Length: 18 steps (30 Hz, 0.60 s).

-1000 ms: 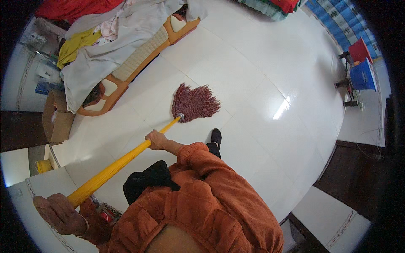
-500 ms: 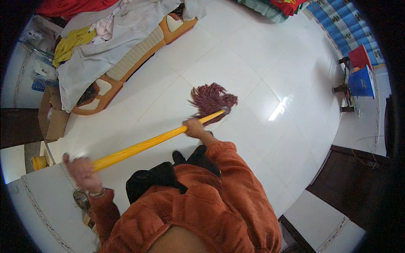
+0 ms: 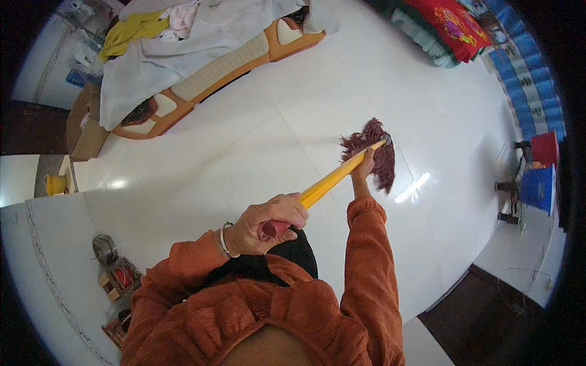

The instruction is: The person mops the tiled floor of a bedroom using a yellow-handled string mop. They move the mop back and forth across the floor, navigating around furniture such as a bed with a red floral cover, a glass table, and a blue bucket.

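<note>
A mop (image 3: 332,183) with a yellow handle and a dark maroon strand head slants away from me. Its strands (image 3: 381,165) lie spread on the shiny white tiled floor. My left hand (image 3: 268,222), with a bangle at the wrist, is wrapped round the handle's upper end, whose reddish tip pokes out of the fist. Farther down the pole, close to the strands, my right hand (image 3: 364,165) grips it with the arm stretched forward.
A wooden-framed bed or sofa (image 3: 220,79) draped with pale cloth stands at the far left, with a cardboard box (image 3: 88,128) at its end. On the right, a blue bin (image 3: 538,186) and a red one sit by a small stand. A red flowered cloth (image 3: 448,27) hangs at the far right.
The mop head has swung to the right across the floor. My left hand has come in from the far left toward my middle, and my right arm has reached farther forward.
</note>
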Each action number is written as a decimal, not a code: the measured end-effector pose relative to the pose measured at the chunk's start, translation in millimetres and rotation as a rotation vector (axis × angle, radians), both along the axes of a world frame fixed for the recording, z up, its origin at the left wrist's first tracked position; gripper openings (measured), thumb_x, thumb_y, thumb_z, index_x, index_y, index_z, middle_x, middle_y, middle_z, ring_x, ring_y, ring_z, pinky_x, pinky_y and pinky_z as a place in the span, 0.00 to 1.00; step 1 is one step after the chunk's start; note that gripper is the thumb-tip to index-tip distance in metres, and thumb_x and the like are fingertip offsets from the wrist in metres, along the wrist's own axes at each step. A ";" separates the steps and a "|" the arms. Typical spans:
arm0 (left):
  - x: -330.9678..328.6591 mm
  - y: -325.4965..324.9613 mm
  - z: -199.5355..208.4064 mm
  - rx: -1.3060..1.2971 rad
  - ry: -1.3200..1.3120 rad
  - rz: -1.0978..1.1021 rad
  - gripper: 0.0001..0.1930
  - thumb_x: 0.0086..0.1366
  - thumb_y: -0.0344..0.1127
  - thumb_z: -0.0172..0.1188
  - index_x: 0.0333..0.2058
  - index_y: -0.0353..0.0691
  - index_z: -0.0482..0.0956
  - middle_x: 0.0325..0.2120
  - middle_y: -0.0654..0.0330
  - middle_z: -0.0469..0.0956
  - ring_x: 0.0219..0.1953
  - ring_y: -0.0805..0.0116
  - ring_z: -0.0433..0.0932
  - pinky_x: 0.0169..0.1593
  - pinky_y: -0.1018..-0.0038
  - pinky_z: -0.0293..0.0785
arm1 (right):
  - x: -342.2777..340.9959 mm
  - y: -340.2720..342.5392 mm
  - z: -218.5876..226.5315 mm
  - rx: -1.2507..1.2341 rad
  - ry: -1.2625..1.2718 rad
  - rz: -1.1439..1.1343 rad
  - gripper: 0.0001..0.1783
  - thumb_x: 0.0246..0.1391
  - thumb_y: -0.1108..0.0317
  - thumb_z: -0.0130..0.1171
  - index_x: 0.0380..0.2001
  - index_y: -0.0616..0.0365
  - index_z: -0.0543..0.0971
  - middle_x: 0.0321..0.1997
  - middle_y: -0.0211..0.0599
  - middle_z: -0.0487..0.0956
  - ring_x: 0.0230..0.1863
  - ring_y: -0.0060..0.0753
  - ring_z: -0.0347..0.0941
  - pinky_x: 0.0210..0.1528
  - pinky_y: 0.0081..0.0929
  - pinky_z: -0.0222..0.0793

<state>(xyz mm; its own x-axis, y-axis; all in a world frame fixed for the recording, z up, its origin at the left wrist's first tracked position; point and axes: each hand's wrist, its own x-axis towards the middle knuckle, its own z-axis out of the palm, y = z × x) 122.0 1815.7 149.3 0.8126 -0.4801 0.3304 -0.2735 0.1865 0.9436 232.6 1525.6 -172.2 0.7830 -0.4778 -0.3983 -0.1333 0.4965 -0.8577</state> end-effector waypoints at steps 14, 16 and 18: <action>1.4 8.5 43.4 0.061 -0.280 0.307 0.15 0.49 0.36 0.68 0.29 0.43 0.68 0.28 0.62 0.74 0.34 0.62 0.76 0.44 0.60 0.67 | 98.9 139.4 4.3 0.074 -0.152 0.449 0.10 0.50 0.66 0.54 0.32 0.59 0.68 0.25 0.36 0.65 0.24 0.32 0.69 0.29 0.32 0.75; -2.2 25.3 59.6 0.121 -0.359 0.329 0.16 0.49 0.35 0.68 0.27 0.43 0.66 0.26 0.62 0.73 0.30 0.64 0.75 0.36 0.64 0.69 | 90.0 171.2 -4.8 -0.575 -0.436 0.565 0.14 0.43 0.67 0.62 0.30 0.59 0.69 0.24 0.37 0.66 0.25 0.34 0.70 0.28 0.32 0.71; -12.2 42.8 73.2 0.087 -0.390 0.387 0.17 0.49 0.33 0.68 0.27 0.44 0.64 0.25 0.62 0.72 0.28 0.65 0.74 0.33 0.65 0.68 | 66.5 204.2 10.3 -1.004 -0.554 0.608 0.17 0.36 0.68 0.67 0.29 0.58 0.70 0.23 0.39 0.69 0.25 0.36 0.69 0.26 0.31 0.66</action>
